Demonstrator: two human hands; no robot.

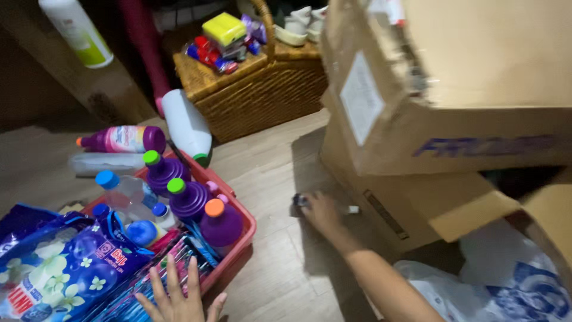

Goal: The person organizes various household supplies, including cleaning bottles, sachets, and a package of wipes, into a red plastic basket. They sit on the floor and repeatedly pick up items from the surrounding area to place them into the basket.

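The right hand, in the lower centre of the frame, curls over a small dark object on the floor beside the cardboard box. The left hand, fingers spread, rests lower left on packets in the red basket, well apart.

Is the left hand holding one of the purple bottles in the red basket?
No, the left hand lies flat with fingers spread on the packets at the red basket's near edge, apart from the purple bottles.

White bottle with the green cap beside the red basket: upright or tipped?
Tipped. The white bottle leans with its green cap pointing down toward the red basket, its base raised toward the wicker basket.
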